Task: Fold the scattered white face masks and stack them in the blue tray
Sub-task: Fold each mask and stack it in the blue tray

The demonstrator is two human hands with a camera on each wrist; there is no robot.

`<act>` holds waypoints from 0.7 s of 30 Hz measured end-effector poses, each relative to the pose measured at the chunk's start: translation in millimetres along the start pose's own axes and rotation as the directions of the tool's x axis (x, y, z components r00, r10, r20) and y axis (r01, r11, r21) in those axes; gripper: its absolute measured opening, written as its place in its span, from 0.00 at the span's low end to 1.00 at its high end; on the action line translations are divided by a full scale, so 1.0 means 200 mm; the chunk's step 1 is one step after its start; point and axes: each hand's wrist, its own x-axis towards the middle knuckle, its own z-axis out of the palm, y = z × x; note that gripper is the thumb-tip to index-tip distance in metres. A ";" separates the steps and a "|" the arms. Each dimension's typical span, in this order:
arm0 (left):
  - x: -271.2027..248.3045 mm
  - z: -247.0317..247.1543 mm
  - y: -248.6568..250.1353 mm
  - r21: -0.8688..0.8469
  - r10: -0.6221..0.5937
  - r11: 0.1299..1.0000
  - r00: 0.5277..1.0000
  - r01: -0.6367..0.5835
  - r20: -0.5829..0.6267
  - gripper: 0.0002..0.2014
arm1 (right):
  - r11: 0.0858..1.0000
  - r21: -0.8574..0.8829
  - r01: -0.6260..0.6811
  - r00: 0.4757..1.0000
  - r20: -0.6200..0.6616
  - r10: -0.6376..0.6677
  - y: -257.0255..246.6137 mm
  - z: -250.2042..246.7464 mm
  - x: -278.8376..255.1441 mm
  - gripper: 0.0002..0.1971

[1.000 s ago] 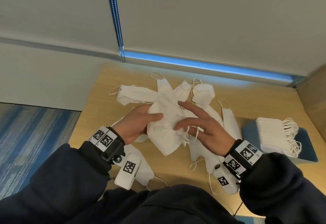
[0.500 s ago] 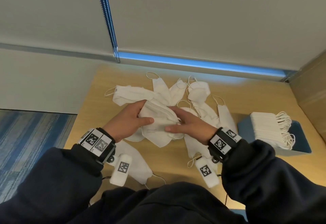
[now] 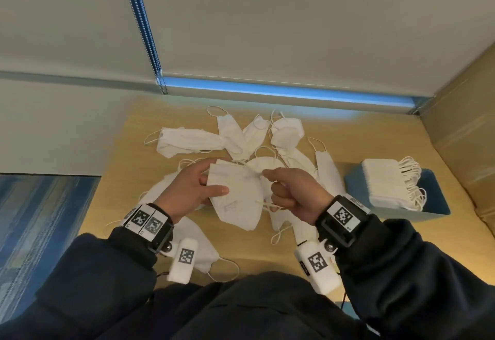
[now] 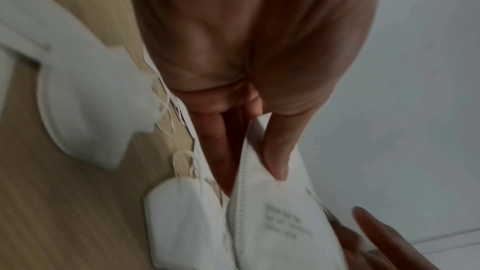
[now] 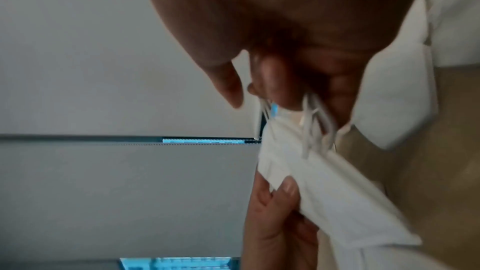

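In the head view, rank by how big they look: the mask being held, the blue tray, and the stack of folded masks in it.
1. blue tray
2. held mask, though it is raised toward the camera, so unsure
3. stack of folded masks

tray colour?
Blue; the tray, right on the table, shows best in the head view, with a stack of white masks in it.

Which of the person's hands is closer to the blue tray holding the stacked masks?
Right. The right hand is beside the blue tray, apart from it; the left hand is farther away, across the held mask.
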 end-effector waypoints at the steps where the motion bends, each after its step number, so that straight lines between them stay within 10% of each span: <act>1: 0.01 0.03 0.02 -0.015 -0.002 1.000 1.000 0.002 -0.004 0.22 | 0.984 -0.178 0.027 0.998 -0.044 -0.036 -0.01 -0.02 -0.01 0.14; 5: 0.07 0.16 0.10 -0.007 -0.030 1.000 0.998 0.030 -0.051 0.09 | 0.868 -0.478 0.135 0.967 -0.127 -0.220 -0.03 -0.14 -0.05 0.08; 12: 0.15 0.42 0.24 0.217 0.134 0.965 0.988 -0.147 0.073 0.23 | 0.892 -0.426 0.152 0.965 -0.132 -0.227 0.05 -0.43 -0.22 0.18; 21: 0.30 0.81 0.30 0.560 0.235 0.764 0.946 -0.321 0.221 0.13 | 0.898 -0.430 0.091 0.955 -0.219 -0.202 0.10 -0.82 -0.44 0.12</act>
